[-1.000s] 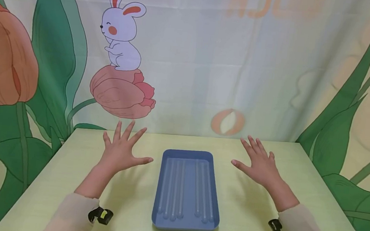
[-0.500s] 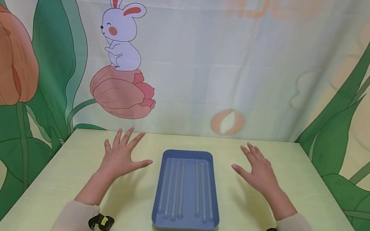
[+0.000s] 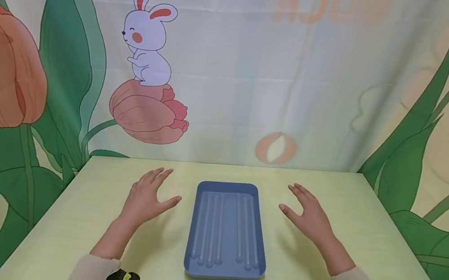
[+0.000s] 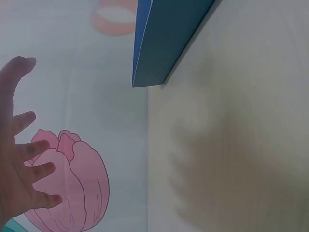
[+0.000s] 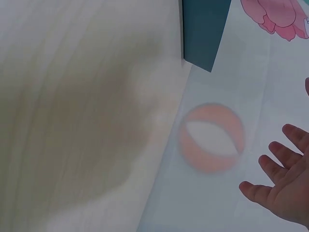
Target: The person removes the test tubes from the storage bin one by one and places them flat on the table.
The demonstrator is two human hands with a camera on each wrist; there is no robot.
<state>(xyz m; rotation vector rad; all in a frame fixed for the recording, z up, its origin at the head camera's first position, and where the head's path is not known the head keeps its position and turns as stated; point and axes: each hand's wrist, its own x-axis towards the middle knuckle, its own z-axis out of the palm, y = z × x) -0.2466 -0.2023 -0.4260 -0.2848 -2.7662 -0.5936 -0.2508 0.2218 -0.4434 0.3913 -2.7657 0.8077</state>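
A blue rectangular tray [image 3: 229,239] lies on the table in the head view. Inside it, several clear test tubes [image 3: 212,229] lie lengthwise in a left group, and more test tubes [image 3: 247,232] form a right group. My left hand [image 3: 145,197] hovers left of the tray, thumb spread toward it, holding nothing. On the other side, my right hand [image 3: 312,217] is also raised above the table, palm toward the tray and nothing in its fingers. Each wrist view shows only the tray's outer wall [image 4: 169,43], with the tubes hidden behind it.
The pale table [image 3: 172,261] ends at a printed cloth backdrop [image 3: 229,91] with a rabbit and tulips. Black wrist straps [image 3: 123,279] show at both sleeves. Shadows of the hands fall on the table beside the tray.
Both hands have sunk a little and drawn back toward me, their fingers less spread than before. The tray and its tubes have stayed in place.
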